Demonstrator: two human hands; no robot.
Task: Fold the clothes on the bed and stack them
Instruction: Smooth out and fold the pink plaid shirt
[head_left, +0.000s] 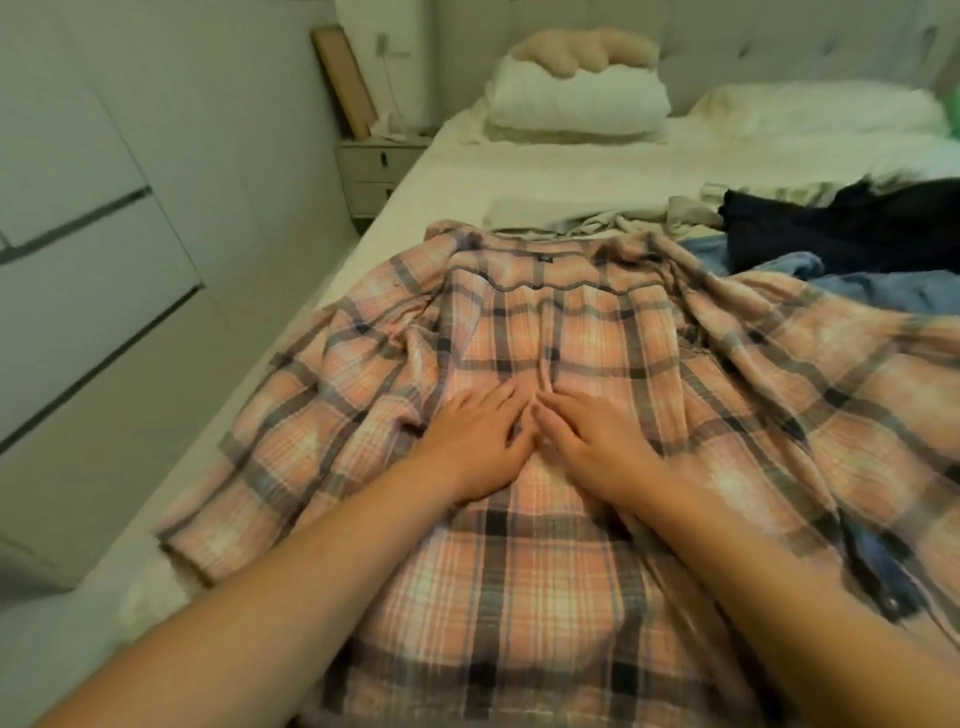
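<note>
White sheets cover the bed (457, 171), which runs from the near edge to the pillows (576, 101) at the far end. Spread across its near half lies a pink plaid shirt (519, 545), back side up and collar to the far side, its sleeves flung out left and right and still rumpled. By the look of it the shirt is only being smoothed flat — no fold has been made in it yet. To the far right wait more clothes: a dark garment (831, 228), a blue one (883, 296) partly under the shirt's right sleeve, and a pale one (613, 218) just beyond the collar. No finished stack shows anywhere in view, so most of the job seems left to do.

Both hands rest flat on the middle of the shirt's back, side by side and almost touching. The left hand (472, 436) and the right hand (587, 441) have straight, spread fingers pressing the cloth down — neither one grips anything.
</note>
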